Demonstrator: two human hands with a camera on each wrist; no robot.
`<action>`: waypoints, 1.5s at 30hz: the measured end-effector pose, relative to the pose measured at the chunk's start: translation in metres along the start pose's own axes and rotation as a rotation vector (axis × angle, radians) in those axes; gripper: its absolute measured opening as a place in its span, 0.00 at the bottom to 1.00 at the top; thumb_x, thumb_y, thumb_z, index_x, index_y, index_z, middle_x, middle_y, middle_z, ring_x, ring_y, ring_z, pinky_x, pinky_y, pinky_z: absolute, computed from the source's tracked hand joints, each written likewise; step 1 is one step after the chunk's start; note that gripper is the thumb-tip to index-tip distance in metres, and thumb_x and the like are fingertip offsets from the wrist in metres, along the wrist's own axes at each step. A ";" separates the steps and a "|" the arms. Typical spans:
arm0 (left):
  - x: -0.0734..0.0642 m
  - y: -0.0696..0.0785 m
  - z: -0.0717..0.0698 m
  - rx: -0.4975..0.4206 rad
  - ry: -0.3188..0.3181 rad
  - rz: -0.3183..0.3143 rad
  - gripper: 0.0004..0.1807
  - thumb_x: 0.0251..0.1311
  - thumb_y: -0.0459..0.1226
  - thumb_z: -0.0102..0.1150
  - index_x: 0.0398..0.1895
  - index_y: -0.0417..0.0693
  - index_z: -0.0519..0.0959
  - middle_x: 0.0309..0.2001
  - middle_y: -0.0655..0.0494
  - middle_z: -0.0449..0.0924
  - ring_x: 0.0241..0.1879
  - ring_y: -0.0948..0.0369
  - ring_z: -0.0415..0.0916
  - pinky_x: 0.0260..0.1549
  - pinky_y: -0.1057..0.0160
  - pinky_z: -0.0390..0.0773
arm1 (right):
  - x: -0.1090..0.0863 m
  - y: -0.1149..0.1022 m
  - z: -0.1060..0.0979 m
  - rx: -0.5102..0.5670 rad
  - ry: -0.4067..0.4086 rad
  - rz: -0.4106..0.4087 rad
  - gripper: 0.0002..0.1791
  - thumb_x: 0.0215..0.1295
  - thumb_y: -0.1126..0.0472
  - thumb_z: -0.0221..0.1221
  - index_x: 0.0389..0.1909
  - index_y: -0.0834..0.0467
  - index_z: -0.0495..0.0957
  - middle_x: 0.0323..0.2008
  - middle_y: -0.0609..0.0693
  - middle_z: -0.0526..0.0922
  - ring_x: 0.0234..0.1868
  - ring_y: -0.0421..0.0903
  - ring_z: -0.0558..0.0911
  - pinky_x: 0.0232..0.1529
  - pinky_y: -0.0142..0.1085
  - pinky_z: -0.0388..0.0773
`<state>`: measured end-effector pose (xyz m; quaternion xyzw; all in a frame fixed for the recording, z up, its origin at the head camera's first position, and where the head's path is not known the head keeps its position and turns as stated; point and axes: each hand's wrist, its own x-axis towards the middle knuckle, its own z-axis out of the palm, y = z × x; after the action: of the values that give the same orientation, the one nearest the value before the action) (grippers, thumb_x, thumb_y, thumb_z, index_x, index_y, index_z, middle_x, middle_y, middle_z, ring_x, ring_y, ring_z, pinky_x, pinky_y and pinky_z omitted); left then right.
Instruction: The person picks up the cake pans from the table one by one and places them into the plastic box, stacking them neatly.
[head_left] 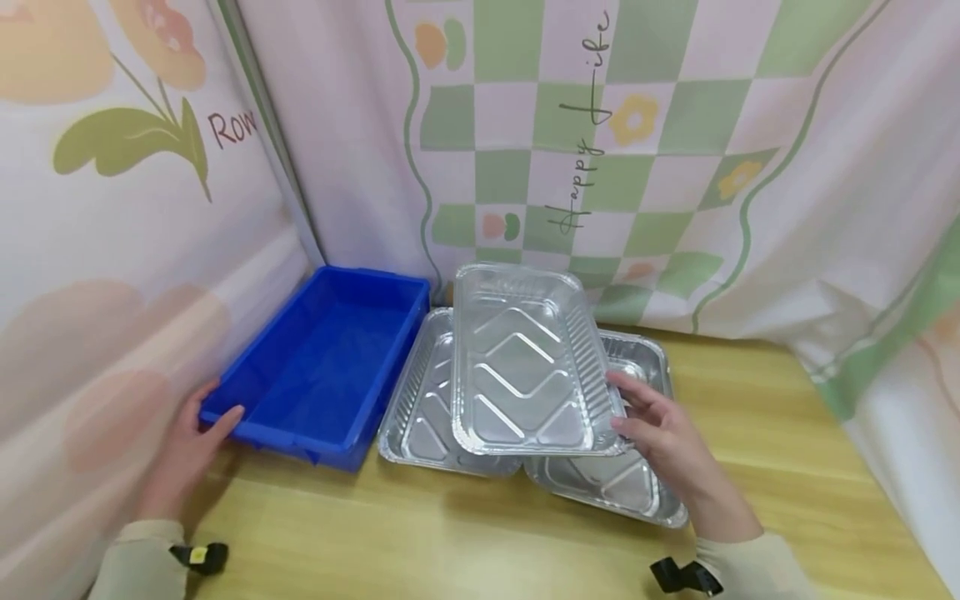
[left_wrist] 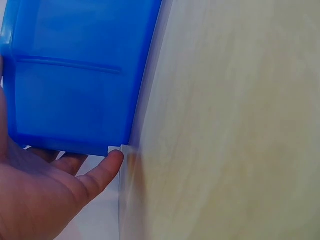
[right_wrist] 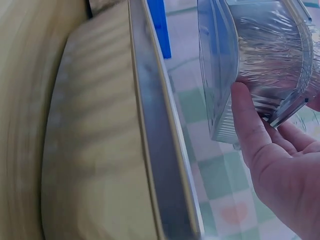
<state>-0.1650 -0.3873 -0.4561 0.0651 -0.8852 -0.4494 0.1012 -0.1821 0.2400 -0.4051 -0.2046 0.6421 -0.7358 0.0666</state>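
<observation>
My left hand (head_left: 187, 446) grips the near left corner of a blue plastic bin (head_left: 300, 435), thumb on the near side and fingers round the left side. In the left wrist view, the bin's wall (left_wrist: 75, 100) fills the upper left. On the right, my right hand (head_left: 667, 442) pinches the right edge of a silver foil tray (head_left: 517, 375). This tray is held tilted over two others, a left foil tray (head_left: 431, 437) and a right foil tray (head_left: 611, 487). Part of each lower tray is hidden beneath it. Crinkled foil (right_wrist: 270, 60) shows by the fingers in the right wrist view.
Under the bin and trays lies a wood-grain table (head_left: 465, 533). A checked green and white curtain (head_left: 562, 167) hangs close behind them. On the left, a flowered cloth (head_left: 112, 250) comes near the bin and left arm; more cloth (head_left: 885, 333) hangs on the right.
</observation>
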 end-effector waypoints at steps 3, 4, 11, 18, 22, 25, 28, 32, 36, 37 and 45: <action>-0.002 -0.001 0.001 -0.003 -0.004 -0.007 0.43 0.71 0.53 0.51 0.78 0.42 0.45 0.75 0.32 0.42 0.71 0.32 0.36 0.64 0.29 0.42 | 0.003 0.003 0.009 0.013 -0.014 0.006 0.34 0.66 0.78 0.51 0.72 0.71 0.53 0.64 0.58 0.68 0.52 0.45 0.78 0.49 0.33 0.80; -0.002 -0.001 0.001 -0.005 -0.004 -0.010 0.43 0.71 0.53 0.51 0.78 0.42 0.45 0.75 0.32 0.42 0.71 0.32 0.37 0.64 0.29 0.42 | 0.004 0.003 0.011 0.011 -0.010 0.015 0.34 0.65 0.77 0.52 0.72 0.71 0.53 0.63 0.59 0.68 0.52 0.45 0.78 0.49 0.33 0.79; -0.004 -0.003 0.002 -0.029 -0.005 -0.027 0.43 0.71 0.51 0.52 0.78 0.42 0.45 0.75 0.31 0.42 0.71 0.32 0.37 0.65 0.30 0.42 | 0.012 0.005 0.028 0.000 -0.007 0.007 0.34 0.65 0.77 0.54 0.71 0.73 0.54 0.59 0.59 0.71 0.48 0.44 0.78 0.45 0.31 0.80; -0.004 -0.007 0.002 -0.009 -0.008 -0.016 0.43 0.71 0.52 0.51 0.78 0.43 0.44 0.75 0.32 0.41 0.71 0.32 0.36 0.63 0.28 0.42 | 0.025 0.005 0.050 0.037 -0.001 0.019 0.34 0.64 0.77 0.54 0.70 0.73 0.55 0.56 0.61 0.72 0.46 0.45 0.79 0.42 0.33 0.82; -0.008 -0.007 0.001 -0.009 -0.007 -0.017 0.43 0.71 0.52 0.50 0.78 0.44 0.44 0.75 0.32 0.41 0.71 0.31 0.36 0.62 0.27 0.42 | 0.031 0.007 0.063 0.075 -0.022 0.030 0.35 0.64 0.76 0.54 0.70 0.74 0.53 0.56 0.60 0.71 0.46 0.45 0.79 0.42 0.34 0.82; -0.008 -0.005 0.000 -0.007 -0.013 -0.016 0.43 0.71 0.53 0.50 0.78 0.44 0.43 0.75 0.32 0.40 0.71 0.31 0.37 0.62 0.26 0.43 | 0.035 0.010 0.070 0.102 -0.022 0.028 0.35 0.63 0.77 0.54 0.70 0.75 0.53 0.55 0.59 0.71 0.45 0.43 0.78 0.41 0.33 0.81; -0.005 -0.004 0.000 0.002 -0.024 -0.001 0.43 0.71 0.53 0.49 0.79 0.46 0.43 0.75 0.33 0.40 0.71 0.31 0.37 0.61 0.26 0.44 | 0.039 0.012 0.078 0.117 -0.012 0.023 0.35 0.62 0.77 0.54 0.70 0.74 0.54 0.54 0.57 0.73 0.45 0.43 0.78 0.41 0.32 0.80; -0.001 -0.006 0.000 -0.004 -0.014 0.021 0.42 0.72 0.52 0.50 0.78 0.43 0.44 0.75 0.31 0.42 0.71 0.31 0.38 0.62 0.27 0.43 | 0.047 0.015 0.092 0.123 0.000 0.051 0.37 0.61 0.76 0.55 0.71 0.71 0.54 0.53 0.57 0.73 0.43 0.42 0.77 0.41 0.31 0.79; -0.002 -0.006 -0.001 -0.012 -0.005 0.028 0.42 0.72 0.51 0.51 0.78 0.41 0.45 0.74 0.29 0.42 0.70 0.30 0.38 0.63 0.27 0.43 | 0.057 0.017 0.110 0.101 0.029 0.101 0.38 0.61 0.72 0.57 0.72 0.66 0.56 0.56 0.59 0.71 0.43 0.42 0.76 0.41 0.32 0.78; -0.002 -0.006 -0.001 -0.012 -0.005 0.029 0.42 0.72 0.51 0.50 0.78 0.41 0.45 0.74 0.29 0.42 0.70 0.30 0.38 0.62 0.27 0.43 | 0.060 0.017 0.114 0.096 0.036 0.112 0.37 0.61 0.71 0.57 0.72 0.65 0.57 0.57 0.60 0.70 0.44 0.43 0.76 0.42 0.32 0.77; -0.002 -0.007 -0.002 -0.009 -0.031 0.022 0.42 0.72 0.51 0.50 0.78 0.43 0.44 0.74 0.29 0.40 0.70 0.29 0.38 0.61 0.26 0.45 | 0.082 0.019 0.142 0.122 0.055 0.128 0.37 0.61 0.71 0.58 0.72 0.64 0.59 0.61 0.67 0.67 0.49 0.48 0.77 0.47 0.37 0.79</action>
<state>-0.1628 -0.3926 -0.4612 0.0478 -0.8854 -0.4530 0.0927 -0.2047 0.0772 -0.3927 -0.1382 0.6093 -0.7733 0.1081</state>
